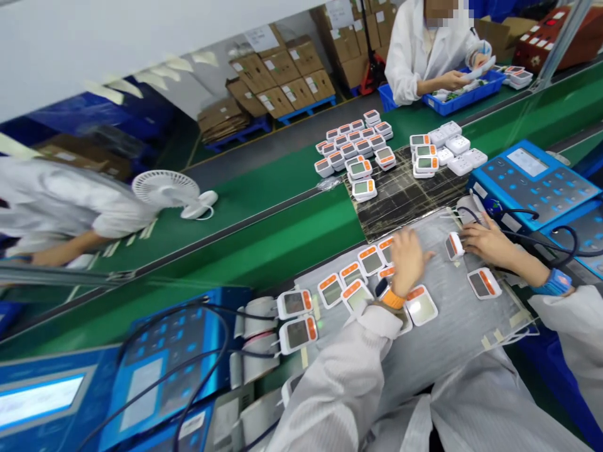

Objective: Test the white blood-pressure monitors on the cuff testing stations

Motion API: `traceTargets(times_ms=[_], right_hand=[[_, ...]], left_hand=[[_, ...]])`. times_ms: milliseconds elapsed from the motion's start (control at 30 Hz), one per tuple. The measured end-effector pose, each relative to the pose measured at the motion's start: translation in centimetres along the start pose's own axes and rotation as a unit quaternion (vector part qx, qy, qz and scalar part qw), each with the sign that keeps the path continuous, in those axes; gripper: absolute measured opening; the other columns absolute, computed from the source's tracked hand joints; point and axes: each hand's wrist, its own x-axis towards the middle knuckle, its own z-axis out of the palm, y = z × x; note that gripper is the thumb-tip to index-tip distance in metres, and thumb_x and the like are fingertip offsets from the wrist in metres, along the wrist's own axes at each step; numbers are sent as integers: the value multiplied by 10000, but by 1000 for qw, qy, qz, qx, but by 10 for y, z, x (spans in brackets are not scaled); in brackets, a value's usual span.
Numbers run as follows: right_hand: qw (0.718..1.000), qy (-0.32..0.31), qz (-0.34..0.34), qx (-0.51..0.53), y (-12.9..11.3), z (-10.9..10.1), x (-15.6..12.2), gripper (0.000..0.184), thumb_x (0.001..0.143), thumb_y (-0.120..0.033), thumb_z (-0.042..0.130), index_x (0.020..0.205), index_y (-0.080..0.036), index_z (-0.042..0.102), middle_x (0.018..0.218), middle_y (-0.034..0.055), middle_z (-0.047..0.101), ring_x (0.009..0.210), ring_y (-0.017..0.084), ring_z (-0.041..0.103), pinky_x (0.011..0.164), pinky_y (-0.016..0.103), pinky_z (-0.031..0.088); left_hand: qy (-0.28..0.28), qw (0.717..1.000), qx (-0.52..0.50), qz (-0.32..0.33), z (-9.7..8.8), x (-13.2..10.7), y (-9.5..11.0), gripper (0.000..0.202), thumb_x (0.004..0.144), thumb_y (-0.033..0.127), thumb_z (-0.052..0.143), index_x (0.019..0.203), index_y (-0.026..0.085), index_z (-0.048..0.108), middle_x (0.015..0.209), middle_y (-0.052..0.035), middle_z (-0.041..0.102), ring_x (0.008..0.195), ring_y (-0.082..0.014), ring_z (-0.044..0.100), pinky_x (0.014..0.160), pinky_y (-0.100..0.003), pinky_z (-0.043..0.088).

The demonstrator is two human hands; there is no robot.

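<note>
My left hand (408, 260) is over a cluster of small white meters with grey screens and orange buttons. Its fingers look extended and the thumb sticks out, slightly blurred. Just below its wrist lies a meter with a lit screen (422, 306). My right hand (490, 242) has its fingertips on the edge of a meter tipped up on its side (453, 246). Nearer to me, another meter (483, 284) lies flat on the grey mat (452, 351). Left of the cluster, two meters (295, 304) are plugged into grey holders (259, 317).
Blue test boxes with black cables stand at right (534, 176) and left (164, 364). Beyond a green channel, stacked meters (353, 144) and white blocks (456, 147) sit on the bench. A co-worker handles parts over a blue tray (464, 97); another person's sleeve (117, 207) is near a white fan (166, 188).
</note>
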Motion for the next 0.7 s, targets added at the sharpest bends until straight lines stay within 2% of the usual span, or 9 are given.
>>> traceTargets(times_ms=[67, 100, 167, 233, 367, 467, 567, 633, 700], right_hand=[[999, 40, 8, -18, -3, -8, 3, 235, 927, -164, 541, 889, -242, 759, 1106, 70, 763, 1209, 294, 611, 1225, 679, 115], [997, 62, 20, -29, -8, -13, 8, 240, 934, -167, 533, 926, -237, 762, 1144, 80, 758, 1231, 300, 604, 1220, 666, 164], [994, 87, 49, -33, -26, -22, 25, 259, 951, -174, 515, 1014, -215, 763, 1226, 107, 737, 1254, 303, 597, 1184, 590, 312], [995, 62, 74, 8, -48, -25, 49, 294, 965, -177, 493, 1100, -181, 754, 1255, 129, 728, 1229, 287, 624, 1116, 478, 432], [974, -77, 156, 146, -80, -14, 100, 323, 933, -196, 557, 1203, -145, 726, 1212, 123, 755, 1072, 241, 713, 961, 323, 528], [944, -142, 221, 199, -82, -3, 121, 204, 896, -256, 626, 992, -140, 764, 957, 80, 792, 832, 206, 721, 745, 263, 526], [930, -141, 242, 239, -68, -1, 123, 253, 896, -302, 608, 725, -147, 713, 634, 10, 687, 620, 150, 628, 594, 233, 449], [924, -122, 243, 269, -53, -5, 121, 263, 894, -336, 609, 736, -155, 715, 592, -11, 654, 593, 141, 609, 569, 226, 443], [927, -83, 251, 265, -33, -10, 119, 274, 923, -380, 599, 866, -158, 750, 685, 11, 712, 657, 159, 650, 614, 238, 489]], left_hand=[[55, 984, 149, -81, -26, -1, -9, 644, 700, 405, 899, 1192, 106, 611, 1352, -269, 552, 1408, -533, 327, 1149, -684, 228], [57, 969, 212, -112, -36, -2, -13, 621, 725, 445, 873, 1171, 93, 623, 1290, -270, 577, 1371, -531, 364, 1128, -675, 251], [29, 943, 303, -133, -46, -2, -17, 604, 756, 485, 831, 1168, 90, 629, 1229, -248, 594, 1296, -486, 449, 1101, -624, 304], [-11, 937, 327, -119, -46, -1, -19, 625, 749, 428, 827, 1235, 106, 601, 1260, -217, 575, 1246, -431, 517, 1079, -573, 357], [-43, 981, 188, 0, -35, -3, -20, 826, 682, 93, 759, 1439, 160, 435, 1407, -178, 484, 1326, -349, 516, 1102, -491, 425], [-14, 991, 71, 113, -27, -6, -19, 899, 667, -11, 652, 1493, 205, 372, 1453, -152, 459, 1405, -319, 458, 1179, -491, 397], [-14, 988, 15, 156, -20, -2, -15, 926, 660, -6, 644, 1506, 256, 375, 1483, -124, 435, 1401, -320, 468, 1183, -511, 410], [-20, 991, -2, 135, -13, 9, -13, 910, 634, -9, 661, 1471, 263, 430, 1451, -119, 453, 1356, -326, 508, 1152, -506, 444], [-7, 995, -37, 95, -4, 25, -13, 863, 589, -34, 671, 1385, 255, 501, 1357, -112, 515, 1293, -323, 551, 1126, -500, 458]])
